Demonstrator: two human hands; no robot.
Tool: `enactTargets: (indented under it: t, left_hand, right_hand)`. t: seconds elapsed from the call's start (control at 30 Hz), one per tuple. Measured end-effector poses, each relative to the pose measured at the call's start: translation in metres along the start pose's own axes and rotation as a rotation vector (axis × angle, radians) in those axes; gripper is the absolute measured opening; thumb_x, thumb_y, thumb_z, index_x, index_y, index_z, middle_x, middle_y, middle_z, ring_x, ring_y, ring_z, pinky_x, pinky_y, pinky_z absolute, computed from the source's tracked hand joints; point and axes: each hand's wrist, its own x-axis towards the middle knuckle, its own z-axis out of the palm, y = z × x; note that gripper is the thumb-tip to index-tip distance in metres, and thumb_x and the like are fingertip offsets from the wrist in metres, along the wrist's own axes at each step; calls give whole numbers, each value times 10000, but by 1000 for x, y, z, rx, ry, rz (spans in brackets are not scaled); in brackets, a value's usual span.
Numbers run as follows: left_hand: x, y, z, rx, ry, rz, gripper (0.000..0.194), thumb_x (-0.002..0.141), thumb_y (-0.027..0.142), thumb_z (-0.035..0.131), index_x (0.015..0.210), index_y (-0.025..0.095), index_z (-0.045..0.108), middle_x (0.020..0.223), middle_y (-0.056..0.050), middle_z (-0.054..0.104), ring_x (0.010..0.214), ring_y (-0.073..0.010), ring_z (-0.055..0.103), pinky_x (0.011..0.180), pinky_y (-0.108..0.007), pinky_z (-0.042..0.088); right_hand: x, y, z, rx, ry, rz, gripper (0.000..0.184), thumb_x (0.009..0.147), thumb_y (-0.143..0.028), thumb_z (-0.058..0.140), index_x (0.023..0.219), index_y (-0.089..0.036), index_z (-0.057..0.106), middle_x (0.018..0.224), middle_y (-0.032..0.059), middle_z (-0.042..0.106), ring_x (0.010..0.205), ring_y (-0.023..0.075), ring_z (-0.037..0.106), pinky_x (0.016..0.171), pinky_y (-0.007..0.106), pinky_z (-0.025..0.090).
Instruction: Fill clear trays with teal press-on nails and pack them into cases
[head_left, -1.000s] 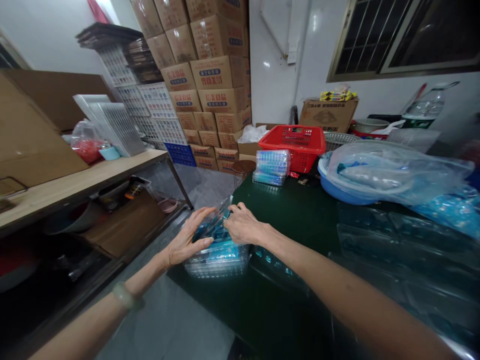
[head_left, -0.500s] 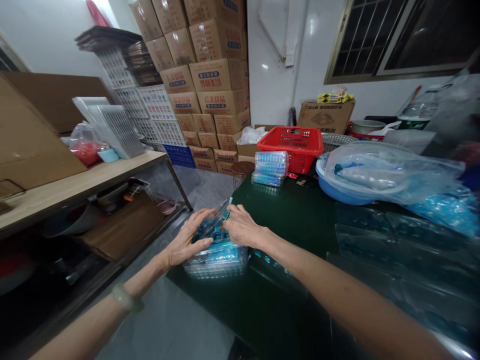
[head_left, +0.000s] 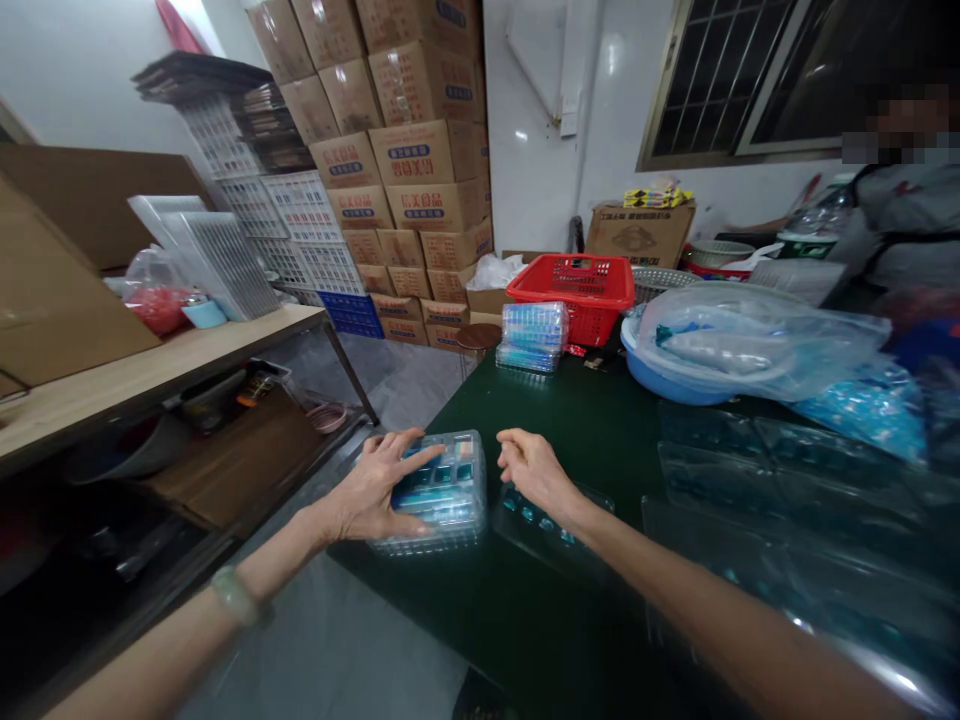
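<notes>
1. So the left hand (head_left: 379, 490) was spread wide over a stack of clear trays (head_left: 446, 512) just left of the frame's centre. My guess is it was steadying slick plastic, since the stack sat right by the edge of the green table (head_left: 577, 405).
2. The right hand (head_left: 536, 470) was just right of the stack, apart from it, fingers curled in. Can't tell if they were pinching anything.
3. A flat tray (head_left: 525, 513) with blue-green pieces lay by that hand, probably for easy reach.
4. Another stack (head_left: 532, 335) stood beside the red basket (head_left: 600, 312), upper centre. Likely parked there to leave elbow room.
5. Right side: a blue basin (head_left: 671, 385) under a clear plastic bag (head_left: 757, 335), with more trays (head_left: 739, 475) laid flat below, maybe so each stayed reachable.
</notes>
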Motion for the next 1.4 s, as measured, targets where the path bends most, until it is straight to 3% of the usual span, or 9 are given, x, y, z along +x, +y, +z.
enactTargets:
  t: [0.13,0.47,0.67,0.8,0.9,1.03,1.13,1.27,1.4]
  left_hand:
    - [1,4,1,77,-47,37,844,588,648,509,1311,296,251,1336,-151,252,1142,-406,259,863,-554,215]
    - [-4,17,11,137,-42,4,836,630,500,558,1334,243,187,1345,-171,235,1179,-398,231,884,-547,222]
    - [-4,14,2,159,-69,11,889,585,587,549,1332,274,183,1349,-177,248,1190,-415,224,871,-596,198]
    - [1,18,-7,165,-69,-3,867,575,642,517,1316,289,234,1369,-180,215,1226,-439,115,841,-639,195]
    - [11,25,-19,91,-8,-25,754,647,603,483,1301,296,268,1378,-157,214,1237,-412,114,844,-636,213]
    - [43,26,-38,-349,195,-182,648,641,532,558,1216,264,422,1301,-100,374,1193,-318,294,934,-511,245]
    - [86,14,-47,-655,305,-321,671,570,524,628,1145,202,501,1203,-108,487,1081,-282,443,889,-400,357]
    - [157,-12,-49,-801,393,-504,601,617,553,573,1051,138,560,1005,-124,605,871,-281,567,675,-374,461]
    - [224,-37,-45,-968,416,-712,398,772,413,491,1049,128,522,995,-89,577,835,-199,567,694,-371,467]
  right_hand:
    - [-7,1,10,133,-142,117,318,857,-381,325,966,-149,513,631,23,590,442,97,551,335,167,391]
    - [-5,-1,22,269,-203,227,384,758,-306,520,1084,-118,445,606,7,572,406,79,521,308,144,383]
    - [-32,3,-38,217,-40,165,381,779,-320,475,1121,-158,430,708,10,574,499,81,551,386,155,403]
    - [-83,18,-89,98,108,149,271,765,-281,480,1004,-157,511,667,1,556,540,104,551,495,213,425]
    - [-128,26,-103,-1,169,140,190,746,-255,483,905,-192,566,636,25,563,562,152,545,547,289,421]
    - [-161,30,-92,-90,176,84,166,711,-230,508,831,-282,611,730,85,600,645,214,564,575,348,412]
    - [-155,41,-77,-102,165,47,183,682,-232,533,808,-341,606,729,71,594,672,224,570,591,362,412]
    - [-110,57,-75,157,96,141,168,729,-297,500,866,-369,565,721,18,585,632,175,577,573,320,437]
    - [-30,60,-102,425,148,324,149,750,-316,501,892,-305,544,796,38,588,678,188,590,480,283,434]
